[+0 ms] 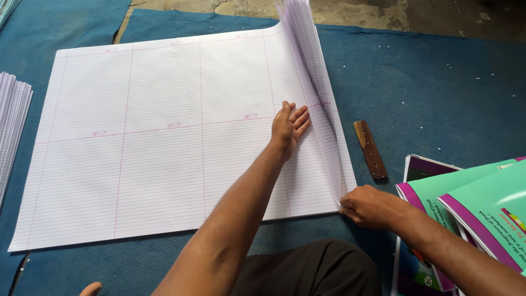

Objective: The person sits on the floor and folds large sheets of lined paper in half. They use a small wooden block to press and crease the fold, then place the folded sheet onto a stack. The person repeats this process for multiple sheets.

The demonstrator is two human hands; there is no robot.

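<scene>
- Head view, looking down: a big stack of ruled paper sheets lies flat on a blue mat, filling most of the floor space in front of the person.
- The sheets are white with fine lines and pink rules that split each one into panels.
- The left hand lies flat and open on the top sheet, fingers spread and pointing up toward the right edge, pressing on the paper and gripping nothing.
- The right hand is at the stack's near right corner, fingers curled down on the sheet edges; whether it pinches them or only rests there I cannot tell.
- Along the right edge a fan of lifted sheets stands up from the stack, curving from the far corner down to the right hand, just beside the left fingertips.
- A brown wooden stick lies on the mat just right of the stack, apart from both hands.
- Teal and purple booklet covers overlap in a pile at the right, close to the right forearm.
- Another bundle of ruled sheets shows at the left edge.
- No container is in view; everything lies loose on the mat.
</scene>
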